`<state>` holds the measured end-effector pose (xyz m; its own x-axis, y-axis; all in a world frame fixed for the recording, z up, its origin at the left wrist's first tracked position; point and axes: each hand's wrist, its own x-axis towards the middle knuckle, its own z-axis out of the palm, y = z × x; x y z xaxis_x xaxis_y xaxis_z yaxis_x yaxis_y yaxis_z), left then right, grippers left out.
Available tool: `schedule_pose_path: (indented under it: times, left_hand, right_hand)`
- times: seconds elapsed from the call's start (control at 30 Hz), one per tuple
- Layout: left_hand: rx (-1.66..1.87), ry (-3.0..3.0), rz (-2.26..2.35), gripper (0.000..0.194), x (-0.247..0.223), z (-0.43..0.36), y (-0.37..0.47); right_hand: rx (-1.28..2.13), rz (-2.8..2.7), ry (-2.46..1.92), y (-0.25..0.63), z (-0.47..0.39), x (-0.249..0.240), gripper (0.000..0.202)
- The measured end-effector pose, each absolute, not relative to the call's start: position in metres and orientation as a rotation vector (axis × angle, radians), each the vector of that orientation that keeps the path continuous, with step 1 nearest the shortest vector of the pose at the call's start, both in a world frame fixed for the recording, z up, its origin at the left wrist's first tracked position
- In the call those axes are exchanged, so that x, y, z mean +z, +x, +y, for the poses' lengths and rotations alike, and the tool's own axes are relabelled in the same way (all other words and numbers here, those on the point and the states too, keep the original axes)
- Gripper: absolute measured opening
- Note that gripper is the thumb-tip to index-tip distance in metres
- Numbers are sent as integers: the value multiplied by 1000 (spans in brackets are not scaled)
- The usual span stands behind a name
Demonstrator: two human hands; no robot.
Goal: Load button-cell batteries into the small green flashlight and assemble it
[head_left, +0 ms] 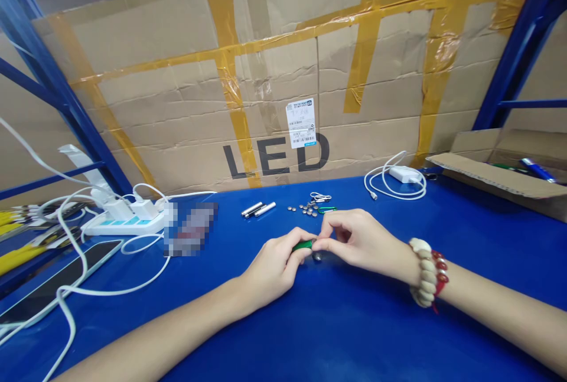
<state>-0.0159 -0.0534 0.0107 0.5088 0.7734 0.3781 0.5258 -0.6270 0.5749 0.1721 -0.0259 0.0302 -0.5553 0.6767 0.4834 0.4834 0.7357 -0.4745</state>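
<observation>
Gripping small green metal cylinder (302, 245) at frame centre: left hand (274, 267) closed round body, right hand (354, 240) pinching its end; silver button cells (305, 209) above unloaded.

I note a saturated blue tabletop (336, 323). The small tube (303, 245) between my hands is green. Toward the far edge lie two silver cylinders (258, 209) and silver button cells (305, 209). At the far right corner a white cable (390, 184); at the left edge a white power strip (121, 224) with pale blue sockets. The backing cardboard (283, 75) is brown, crossed by yellow-brown tape, with black letters.
</observation>
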Motion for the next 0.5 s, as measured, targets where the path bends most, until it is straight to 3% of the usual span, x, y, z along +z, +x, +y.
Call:
schedule_pose_path:
  times: [0.23, 0.5]
  left_hand:
    - [824, 2340, 1030, 16, 12, -56, -16]
    - [740, 2376, 997, 8, 12, -59, -18]
  right_hand:
    - [1231, -2127, -949, 172, -17, 30, 26]
    - [1357, -2053, -929, 172, -14, 24, 16]
